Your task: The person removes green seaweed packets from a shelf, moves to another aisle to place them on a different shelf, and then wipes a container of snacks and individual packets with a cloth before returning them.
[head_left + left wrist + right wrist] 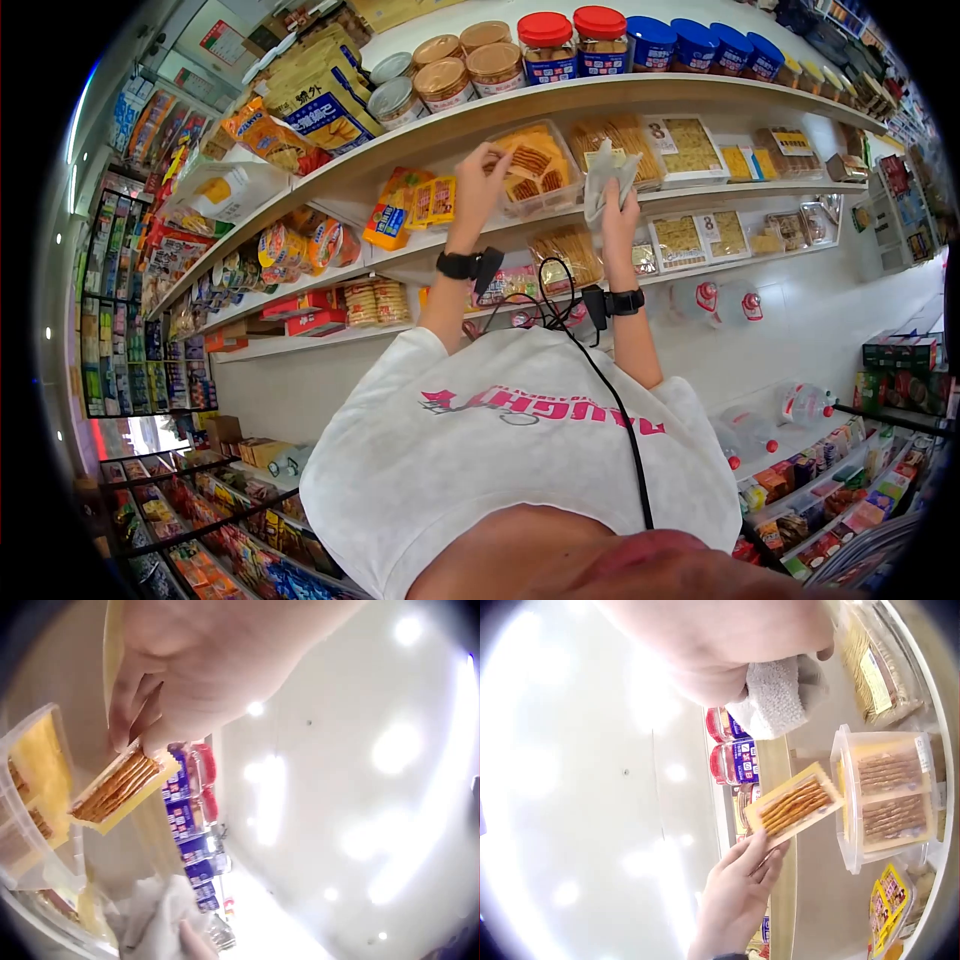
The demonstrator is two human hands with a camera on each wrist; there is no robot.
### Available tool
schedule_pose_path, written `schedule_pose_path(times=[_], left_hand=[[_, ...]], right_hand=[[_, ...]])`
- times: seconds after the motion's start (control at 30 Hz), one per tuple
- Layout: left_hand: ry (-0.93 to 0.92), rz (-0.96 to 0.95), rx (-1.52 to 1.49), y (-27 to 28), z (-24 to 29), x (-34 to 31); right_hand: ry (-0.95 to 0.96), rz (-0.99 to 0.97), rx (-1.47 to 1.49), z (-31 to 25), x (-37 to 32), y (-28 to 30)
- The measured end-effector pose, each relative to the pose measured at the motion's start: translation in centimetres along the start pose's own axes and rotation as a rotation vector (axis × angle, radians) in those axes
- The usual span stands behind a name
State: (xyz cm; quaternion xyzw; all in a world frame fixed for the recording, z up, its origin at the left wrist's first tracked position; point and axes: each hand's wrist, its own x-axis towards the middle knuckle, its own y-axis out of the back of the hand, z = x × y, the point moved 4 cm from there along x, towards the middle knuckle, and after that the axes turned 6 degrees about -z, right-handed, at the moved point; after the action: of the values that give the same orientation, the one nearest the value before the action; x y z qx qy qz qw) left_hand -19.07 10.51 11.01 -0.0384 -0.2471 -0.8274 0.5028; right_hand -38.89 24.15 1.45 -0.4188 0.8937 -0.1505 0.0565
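My left hand (480,185) pinches a flat yellow-edged packet of brown stick snacks (793,802) by one end. In the right wrist view the packet is tilted, just beside a clear plastic tub (845,859). More packets of the same sticks (891,787) stand inside that tub on the shelf. My right hand (620,215) grips a crumpled, pale grey cloth (774,697). In the head view this cloth stands upright in front of the shelf, right of the tub. In the left wrist view, folds of the cloth (154,919) hide most of the right hand.
Red-lidded jars (545,50), blue-lidded jars (650,45) and tins line the shelf above. Boxed flat biscuits (690,150) sit to the right of the cloth. Yellow snack packs (430,200) lie left of the tub. Cables (600,375) hang down over my shirt.
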Motion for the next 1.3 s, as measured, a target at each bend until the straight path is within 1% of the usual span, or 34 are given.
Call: schedule_pose_path(times=[0.03, 0.13, 0.17, 0.23, 0.27, 0.33, 0.37, 0.43, 0.47, 0.5, 0.53, 0.57, 0.6, 0.63, 0.67, 0.7, 0.73, 0.8, 0.83, 0.93, 0.97, 1.03, 1.13, 1.17, 1.27, 1.3], left_hand=[[-0.01, 0.027, -0.074, 0.9, 0.6, -0.7], [0.075, 0.02, -0.32, 2.2, 0.5, -3.0], [0.125, 0.011, -0.379, 2.6, -0.5, -3.6], [0.221, 0.007, -0.504, 3.6, -2.5, -5.0], [0.138, 0.089, -0.243, 4.7, -2.6, -5.6], [-0.006, 0.248, 0.288, 6.5, -1.1, -7.4], [0.073, 0.138, 0.142, 7.1, -1.1, -8.1], [0.093, 0.163, -0.215, 6.6, -1.4, -9.2], [0.098, 0.173, -0.398, 6.6, -1.6, -9.8], [0.18, 0.068, -0.467, 7.9, -0.7, -9.9], [0.215, 0.097, -0.501, 9.1, -0.4, -10.3], [0.251, 0.122, -0.536, 10.1, -0.4, -10.6], [0.287, 0.144, -0.573, 10.9, -0.5, -10.9], [0.18, 0.167, -0.587, 11.7, -0.2, -11.0], [0.179, 0.155, -0.569, 12.3, 0.0, -11.2], [0.18, 0.14, -0.552, 12.8, 0.2, -11.6], [0.18, 0.125, -0.535, 13.2, 0.1, -11.9], [0.13, 0.163, -0.439, 14.0, -0.7, -12.6], [0.108, 0.175, -0.391, 14.2, -1.1, -13.0], [0.252, 0.067, -0.531, 14.9, -3.5, -13.9], [0.23, 0.087, -0.625, 14.9, -4.3, -13.8], [0.262, 0.044, -0.571, 14.9, -5.5, -13.8], [0.262, 0.023, -0.459, 14.2, -6.4, -13.8], [0.254, 0.02, -0.416, 14.0, -6.4, -14.0], [0.45, -0.097, -0.641, 13.6, -4.3, -14.1], [0.413, -0.11, -0.553, 13.6, -4.3, -13.9]], right_hand=[[-0.041, -0.012, 0.021, 0.0, -0.2, -0.5], [-0.212, -0.207, 0.478, 0.2, -1.6, -5.4], [-0.176, -0.201, 0.446, -0.3, -2.3, -7.0], [-0.108, -0.203, 0.376, -2.0, -4.2, -10.4], [-0.074, -0.183, 0.278, -1.6, -4.4, -11.0], [0.0, -0.151, 0.083, -0.8, -4.8, -12.5], [0.034, -0.199, -0.029, -0.8, -5.4, -13.6], [0.11, -0.291, -0.249, -2.2, -7.1, -16.3], [0.162, -0.402, -0.376, -1.9, -8.1, -17.8], [0.218, -0.512, -0.502, -1.5, -9.2, -19.3], [0.274, -0.619, -0.628, -1.5, -10.5, -21.1], [0.281, -0.723, -0.578, -1.5, -12.1, -22.7], [0.341, -0.719, -0.578, -2.0, -12.6, -24.0], [0.399, -0.713, -0.578, -2.4, -13.0, -25.2], [0.457, -0.704, -0.578, -2.7, -13.5, -26.4], [0.434, -0.728, -0.613, -2.6, -14.0, -27.7], [0.447, -0.657, -0.655, -2.2, -13.7, -28.0], [0.479, -0.511, -0.74, -1.6, -12.0, -28.1], [0.279, -0.481, -0.624, -0.7, -11.0, -27.2], [-0.278, -0.329, -0.244, 1.4, -9.2, -24.0], [-0.317, -0.307, -0.071, 1.4, -9.3, -23.5], [-0.38, -0.267, 0.281, 0.0, -10.3, -23.2], [-0.246, -0.401, -0.066, -0.2, -11.9, -22.5], [-0.201, -0.319, -0.087, -0.3, -12.2, -22.2], [-0.057, -0.279, -0.37, -2.0, -12.5, -21.0], [-0.034, -0.257, -0.406, -2.5, -12.3, -20.5]])
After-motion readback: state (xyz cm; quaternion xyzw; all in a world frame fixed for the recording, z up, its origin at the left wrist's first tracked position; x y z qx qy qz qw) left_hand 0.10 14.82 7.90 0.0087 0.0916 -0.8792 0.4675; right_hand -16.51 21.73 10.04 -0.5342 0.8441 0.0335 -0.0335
